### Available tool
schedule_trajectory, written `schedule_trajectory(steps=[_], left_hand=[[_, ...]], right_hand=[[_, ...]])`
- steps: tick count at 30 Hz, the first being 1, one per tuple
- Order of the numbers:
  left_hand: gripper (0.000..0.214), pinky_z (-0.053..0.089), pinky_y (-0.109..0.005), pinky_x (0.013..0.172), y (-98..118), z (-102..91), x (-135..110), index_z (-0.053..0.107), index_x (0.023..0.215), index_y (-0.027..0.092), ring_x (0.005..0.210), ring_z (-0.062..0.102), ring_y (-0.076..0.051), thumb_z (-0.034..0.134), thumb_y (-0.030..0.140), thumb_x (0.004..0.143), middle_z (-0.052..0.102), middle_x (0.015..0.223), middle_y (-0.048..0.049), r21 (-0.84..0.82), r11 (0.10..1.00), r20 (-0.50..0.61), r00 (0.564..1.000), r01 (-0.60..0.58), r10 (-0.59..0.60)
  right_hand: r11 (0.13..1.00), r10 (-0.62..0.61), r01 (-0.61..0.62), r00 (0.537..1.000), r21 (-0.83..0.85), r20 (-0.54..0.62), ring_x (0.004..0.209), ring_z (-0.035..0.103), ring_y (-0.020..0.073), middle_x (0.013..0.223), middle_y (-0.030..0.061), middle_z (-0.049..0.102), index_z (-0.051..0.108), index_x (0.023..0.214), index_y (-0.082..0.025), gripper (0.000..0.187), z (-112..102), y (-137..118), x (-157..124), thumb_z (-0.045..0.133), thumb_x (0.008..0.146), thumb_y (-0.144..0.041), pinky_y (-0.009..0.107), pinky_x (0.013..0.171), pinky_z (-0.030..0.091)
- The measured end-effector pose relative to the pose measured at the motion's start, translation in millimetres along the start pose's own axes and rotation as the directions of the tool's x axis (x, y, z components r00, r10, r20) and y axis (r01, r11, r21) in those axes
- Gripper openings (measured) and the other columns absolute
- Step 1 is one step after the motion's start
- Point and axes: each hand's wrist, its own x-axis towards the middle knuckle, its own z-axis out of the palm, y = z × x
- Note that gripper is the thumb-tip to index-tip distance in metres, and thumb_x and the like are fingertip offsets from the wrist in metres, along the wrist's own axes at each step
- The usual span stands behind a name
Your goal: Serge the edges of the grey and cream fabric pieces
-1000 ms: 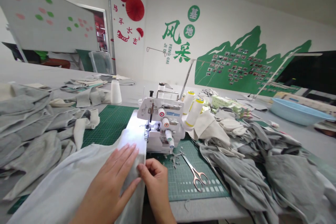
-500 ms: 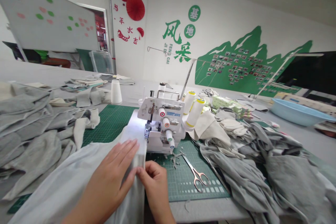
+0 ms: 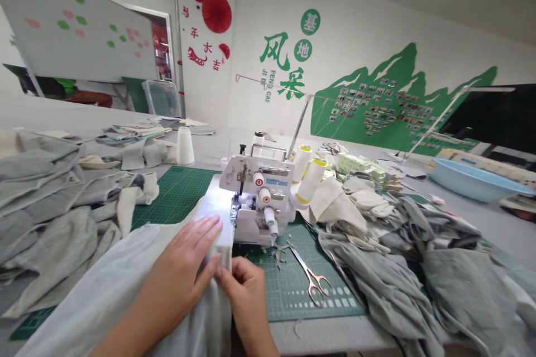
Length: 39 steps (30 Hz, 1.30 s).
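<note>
A pale grey-white fabric (image 3: 113,273) runs from my lap side up to a small white overlock machine (image 3: 262,189), whose lamp lights the cloth by the presser foot. On top of the fabric, just short of the foot, my left hand (image 3: 184,262) lies flat with fingers stretched forward. Its thumb comes close to the right hand's fingertips. At the fabric's right edge, below the machine, my right hand (image 3: 247,284) pinches the cloth between thumb and curled fingers. Some of those fingers are hidden. Scissors (image 3: 312,276) lie on the mat to the right.
Underneath is a green cutting mat (image 3: 167,195). Heaps of grey cloth lie left (image 3: 54,206) and right (image 3: 389,268). Thread cones (image 3: 312,178) stand beside the machine, with another white cone (image 3: 185,146) behind left. A blue basin (image 3: 477,178) sits far right. Thread scraps (image 3: 280,254) lie near the scissors.
The fabric has shifted slightly, its folds lying differently under my left hand. My left hand has edged a little forward; my right hand keeps its pinch in nearly the same place.
</note>
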Motion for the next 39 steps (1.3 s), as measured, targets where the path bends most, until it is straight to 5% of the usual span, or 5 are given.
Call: schedule_trajectory(steps=[25, 39], left_hand=[[0.048, 0.041, -0.048, 0.114, -21, 1.4, 22, 0.054, 0.14, 0.016, 0.136, 0.049, -0.027, 0.043, 0.04, 0.1, 0.054, 0.146, -0.0105, -0.066, 0.997, 0.114, 0.993, 0.028, -0.02], [0.052, 0.034, -0.045, 0.117, -35, 5.5, 35, 0.052, 0.142, 0.016, 0.139, 0.046, -0.026, 0.04, 0.044, 0.101, 0.052, 0.148, -0.0107, -0.137, 0.99, 0.16, 0.987, 0.045, -0.023]], right_hand=[[0.996, 0.063, -0.061, 0.998, -0.066, 0.024, 0.057, 0.03, 0.0101, 0.054, -0.0068, 0.035, 0.049, 0.052, -0.019, 0.031, 2, -10, 0, 0.069, 0.072, -0.031, 0.024, 0.051, 0.024], [0.99, 0.132, -0.129, 0.989, -0.05, 0.059, 0.054, 0.031, 0.0093, 0.053, -0.0061, 0.04, 0.056, 0.054, -0.016, 0.025, 5, -5, -1, 0.07, 0.07, -0.03, 0.023, 0.05, 0.025]])
